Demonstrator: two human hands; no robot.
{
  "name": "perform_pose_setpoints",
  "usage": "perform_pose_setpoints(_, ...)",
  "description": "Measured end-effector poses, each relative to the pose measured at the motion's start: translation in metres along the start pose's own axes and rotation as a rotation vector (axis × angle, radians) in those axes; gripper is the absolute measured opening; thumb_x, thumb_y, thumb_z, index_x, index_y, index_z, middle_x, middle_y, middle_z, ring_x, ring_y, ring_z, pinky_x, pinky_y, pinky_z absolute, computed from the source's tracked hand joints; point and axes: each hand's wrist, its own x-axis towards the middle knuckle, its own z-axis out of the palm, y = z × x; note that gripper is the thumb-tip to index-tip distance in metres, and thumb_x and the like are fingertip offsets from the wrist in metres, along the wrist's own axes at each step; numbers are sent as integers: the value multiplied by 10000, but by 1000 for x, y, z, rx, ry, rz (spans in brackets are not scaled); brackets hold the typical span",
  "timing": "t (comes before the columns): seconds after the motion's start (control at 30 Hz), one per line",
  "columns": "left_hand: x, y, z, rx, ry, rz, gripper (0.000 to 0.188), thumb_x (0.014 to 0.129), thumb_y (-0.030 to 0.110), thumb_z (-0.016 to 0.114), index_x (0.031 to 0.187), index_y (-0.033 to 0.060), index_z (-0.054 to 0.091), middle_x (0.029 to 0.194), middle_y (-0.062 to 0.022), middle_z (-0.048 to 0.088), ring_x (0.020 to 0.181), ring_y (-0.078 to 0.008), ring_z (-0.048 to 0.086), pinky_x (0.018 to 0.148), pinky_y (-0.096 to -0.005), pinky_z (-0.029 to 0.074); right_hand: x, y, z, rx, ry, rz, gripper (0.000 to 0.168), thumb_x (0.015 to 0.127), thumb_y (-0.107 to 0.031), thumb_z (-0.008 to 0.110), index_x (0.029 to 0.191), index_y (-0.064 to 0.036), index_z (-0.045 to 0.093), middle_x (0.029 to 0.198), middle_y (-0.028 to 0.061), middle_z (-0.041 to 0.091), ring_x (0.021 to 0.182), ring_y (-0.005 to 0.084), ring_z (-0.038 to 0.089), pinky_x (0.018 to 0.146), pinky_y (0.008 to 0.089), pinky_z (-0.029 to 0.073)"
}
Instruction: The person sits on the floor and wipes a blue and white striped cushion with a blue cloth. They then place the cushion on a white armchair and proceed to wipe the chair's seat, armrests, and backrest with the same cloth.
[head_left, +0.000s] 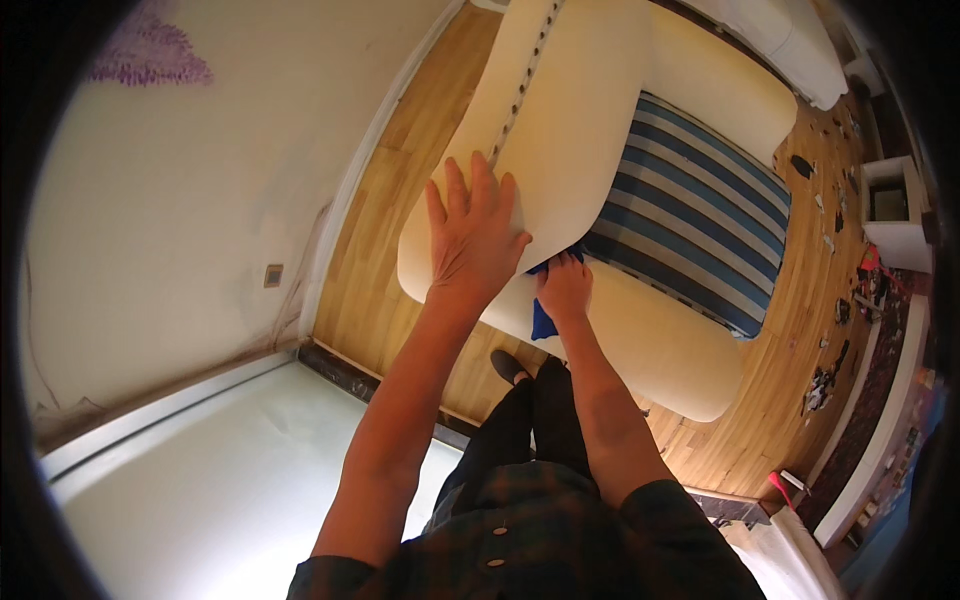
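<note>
My left hand (476, 232) lies spread, palm down, on the end of the cream sofa backrest (574, 135). Lower right of it, my right hand (566, 286) grips a dark blue cloth (543, 322) where the backrest meets the cream armrest (652, 337). Part of the cloth hangs over the armrest and part is hidden under my fingers. Beside the hand is the seat, covered in blue and grey stripes (694, 210). A row of dark marks (525, 79) runs along the top of the backrest.
A pale wall (187, 187) with a socket plate (274, 276) stands left of the wooden floor (375, 247). Dark scraps (821, 386) litter the floor at right, near a white open box-like unit (896, 244). A pink-handled tool (780, 487) lies at lower right.
</note>
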Motion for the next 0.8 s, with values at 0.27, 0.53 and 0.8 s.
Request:
perform_pose_setpoints(0.27,0,3,-4,51,-50,17,718,770,374,783,1397,150,517,1565,-185,301,1429,-461,268,1140,-603,225,4,23,5,3,177,-186,273,860,-246,598,1041,-57,678,1081,134,694,1039,290,632,935,447,445)
perform_pose_setpoints(0.53,-1,6,-6,115,-78,6,746,760,376,791,1414,163,502,1569,-185,298,1426,-470,271,1129,-609,240,36,28,-1,73,-175,14,230,860,-224,578,972,-58,690,985,161,713,930,349,673,825,475,524)
perform_pose_setpoints(0.8,-1,4,-3,143,-69,11,767,760,384,792,1430,175,485,1569,-184,301,1426,-470,275,1119,-615,257,39,36,8,271,-204,163,243,884,-238,549,992,-78,696,982,190,708,923,411,662,813,521,535)
